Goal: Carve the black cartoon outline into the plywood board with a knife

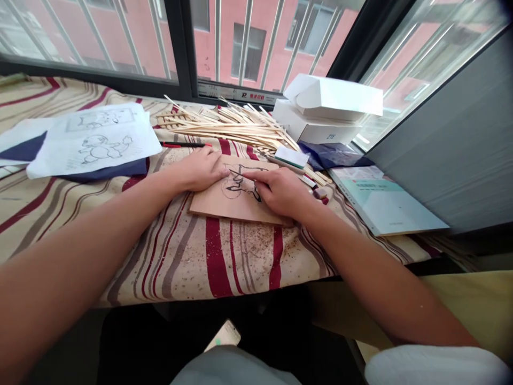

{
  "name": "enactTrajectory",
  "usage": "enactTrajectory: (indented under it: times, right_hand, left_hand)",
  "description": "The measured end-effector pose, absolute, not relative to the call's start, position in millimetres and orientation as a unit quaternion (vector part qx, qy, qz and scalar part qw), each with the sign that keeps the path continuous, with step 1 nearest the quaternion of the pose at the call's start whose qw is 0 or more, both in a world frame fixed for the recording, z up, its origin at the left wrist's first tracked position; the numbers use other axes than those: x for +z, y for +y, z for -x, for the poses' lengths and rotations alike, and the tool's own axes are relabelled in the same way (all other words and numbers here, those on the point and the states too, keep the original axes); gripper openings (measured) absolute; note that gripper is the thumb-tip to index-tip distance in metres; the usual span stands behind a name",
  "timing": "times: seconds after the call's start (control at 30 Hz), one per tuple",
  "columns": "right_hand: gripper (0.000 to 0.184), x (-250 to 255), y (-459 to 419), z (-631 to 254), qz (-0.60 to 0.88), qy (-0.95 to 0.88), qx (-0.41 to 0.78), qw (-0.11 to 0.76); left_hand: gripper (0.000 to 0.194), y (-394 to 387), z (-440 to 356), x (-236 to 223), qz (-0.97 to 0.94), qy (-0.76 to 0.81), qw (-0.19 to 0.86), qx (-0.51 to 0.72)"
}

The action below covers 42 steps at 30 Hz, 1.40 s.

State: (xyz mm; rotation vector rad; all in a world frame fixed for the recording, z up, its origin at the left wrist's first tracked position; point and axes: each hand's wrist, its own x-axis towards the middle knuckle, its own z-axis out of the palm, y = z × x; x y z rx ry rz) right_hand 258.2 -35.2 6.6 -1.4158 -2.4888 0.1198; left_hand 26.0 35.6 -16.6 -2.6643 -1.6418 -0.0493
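In the head view, the brown sheet (212, 200) lies on the striped cloth (216, 256) between both hands, its long axis running side to side, tilting slightly down to the right, with an inked drawing (240, 184) at its middle. The left hand (196, 170) rests open on its upper left edge, a released grip. The right hand (280, 192) sits on the drawing's right side; whether that grip pinches anything, I cannot tell. Thin wooden sticks (228, 125) lie just beyond the sheet
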Motion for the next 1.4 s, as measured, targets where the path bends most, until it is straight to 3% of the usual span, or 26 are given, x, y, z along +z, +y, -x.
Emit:
enactTrajectory:
  times: [0.37,1.4]
  right_hand:
    - [0.050,9.4,-33.6,-256.4,0.534,-0.841,0.018,0.083]
    - [0.050,7.0,-23.5,-260.4,0.484,-0.869,0.060,0.076]
  left_hand:
    - [0.098,32.9,-23.7,-14.1,0.839,-0.540,-0.061,0.023]
    - [0.087,28.8,-22.1,-20.3,0.857,-0.513,-0.045,-0.016]
